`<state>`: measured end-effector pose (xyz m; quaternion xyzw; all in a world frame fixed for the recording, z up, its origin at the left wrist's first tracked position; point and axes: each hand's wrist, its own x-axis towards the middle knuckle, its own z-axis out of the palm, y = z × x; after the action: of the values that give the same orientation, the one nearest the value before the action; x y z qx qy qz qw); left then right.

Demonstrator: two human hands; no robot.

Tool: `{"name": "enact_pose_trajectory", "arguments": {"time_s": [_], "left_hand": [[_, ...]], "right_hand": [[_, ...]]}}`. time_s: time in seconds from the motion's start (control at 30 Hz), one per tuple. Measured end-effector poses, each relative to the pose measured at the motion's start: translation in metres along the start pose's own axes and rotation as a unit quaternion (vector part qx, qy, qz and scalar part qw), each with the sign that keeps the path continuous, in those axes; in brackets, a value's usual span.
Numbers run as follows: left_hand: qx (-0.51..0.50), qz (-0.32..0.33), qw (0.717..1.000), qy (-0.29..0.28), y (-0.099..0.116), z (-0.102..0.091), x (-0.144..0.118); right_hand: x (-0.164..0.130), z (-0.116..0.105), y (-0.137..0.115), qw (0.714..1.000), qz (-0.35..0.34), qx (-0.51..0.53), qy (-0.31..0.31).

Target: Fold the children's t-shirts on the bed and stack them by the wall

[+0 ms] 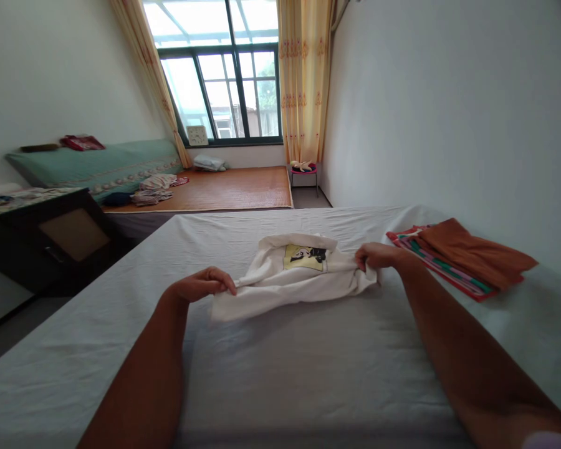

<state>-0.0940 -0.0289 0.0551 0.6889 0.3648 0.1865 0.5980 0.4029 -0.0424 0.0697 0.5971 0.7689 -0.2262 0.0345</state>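
Note:
A white shirt (293,274) with a yellow and black print lies partly folded on the pale grey bedsheet (280,374) in front of me. My left hand (202,284) pinches the shirt's left edge. My right hand (376,255) grips its right edge. Both arms reach forward over the bed.
A stack of folded clothes (462,257), orange on top of striped red and green, lies at the right by the white wall. A dark cabinet (42,240) stands at the left. Beyond are a second bed with a wooden mat (234,188), a small pink stool (303,171) and a window.

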Motion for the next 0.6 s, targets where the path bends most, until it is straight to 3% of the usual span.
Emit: {"name": "enact_pose_trajectory", "arguments": {"time_s": [0.03,0.1,0.2,0.27,0.33,0.43,0.6], "left_hand": [[0.001,0.003,0.999,-0.045,0.001,0.001,-0.002],[-0.014,0.032,0.999,-0.039,0.001,0.007,0.003],[-0.007,0.087,0.985,0.15,-0.007,0.018,0.031],[0.059,0.101,0.954,0.275,-0.015,0.026,0.053],[0.154,0.11,0.932,0.307,-0.024,0.034,0.072],[0.277,0.131,0.916,0.26,-0.031,0.046,0.087],[0.351,0.12,0.896,0.244,-0.027,0.061,0.092]], "right_hand": [[-0.003,-0.003,0.015,0.998,-0.015,0.064,-0.024],[-0.006,-0.003,0.04,0.981,-0.044,0.187,0.037],[0.001,0.006,0.064,0.942,0.022,0.231,0.242],[0.011,0.016,0.071,0.934,0.086,0.181,0.296],[0.022,0.027,0.072,0.945,0.09,0.154,0.274],[0.035,0.038,0.066,0.956,0.039,0.18,0.227],[0.04,0.041,0.044,0.965,0.014,0.201,0.168]]}}
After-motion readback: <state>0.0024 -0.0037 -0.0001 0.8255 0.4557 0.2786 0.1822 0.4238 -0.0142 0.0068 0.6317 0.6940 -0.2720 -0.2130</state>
